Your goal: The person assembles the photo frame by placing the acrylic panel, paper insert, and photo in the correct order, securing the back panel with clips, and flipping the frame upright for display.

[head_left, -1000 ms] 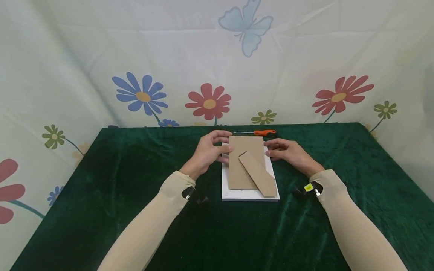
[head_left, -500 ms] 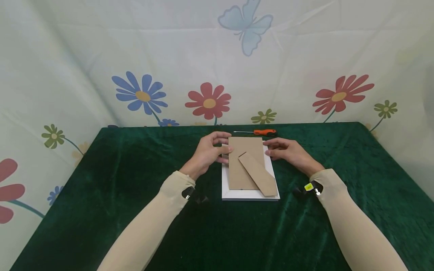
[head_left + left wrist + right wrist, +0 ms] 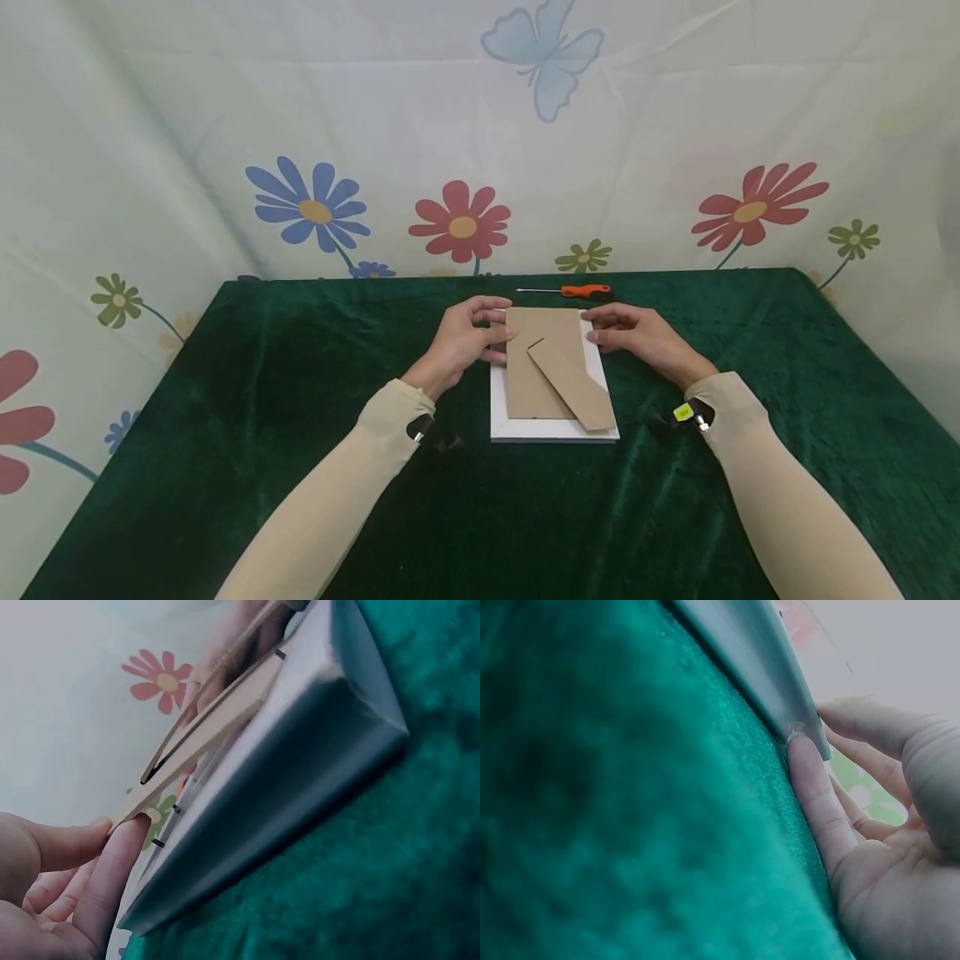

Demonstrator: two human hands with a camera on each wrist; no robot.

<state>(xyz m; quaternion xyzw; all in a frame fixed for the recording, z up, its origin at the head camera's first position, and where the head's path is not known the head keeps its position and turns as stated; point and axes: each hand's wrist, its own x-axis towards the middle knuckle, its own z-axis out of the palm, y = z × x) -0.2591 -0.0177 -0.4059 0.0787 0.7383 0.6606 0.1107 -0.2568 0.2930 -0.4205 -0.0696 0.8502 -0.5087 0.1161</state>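
A white picture frame (image 3: pixel 600 375) lies face down on the green cloth, small dark tabs along its inner edge in the left wrist view. Above it is its brown backing board (image 3: pixel 536 383) with a slanted easel leg (image 3: pixel 573 387). My left hand (image 3: pixel 468 337) pinches the board's far left edge between thumb and fingers; the left wrist view shows the board (image 3: pixel 187 757) tilted, its held end raised off the frame. At the frame's far right corner, my right hand (image 3: pixel 633 333) grips the rim, thumb on top and a finger against the outer side (image 3: pixel 757 667).
An orange-handled screwdriver (image 3: pixel 585 292) lies behind the frame near the table's back edge. Green velvet cloth (image 3: pixel 300 400) covers the table. A flower-printed white curtain (image 3: pixel 637 125) hangs behind it.
My left hand has come slightly nearer and lower, bringing the backing board's far edge with it. The right hand and the frame have stayed nearly still.
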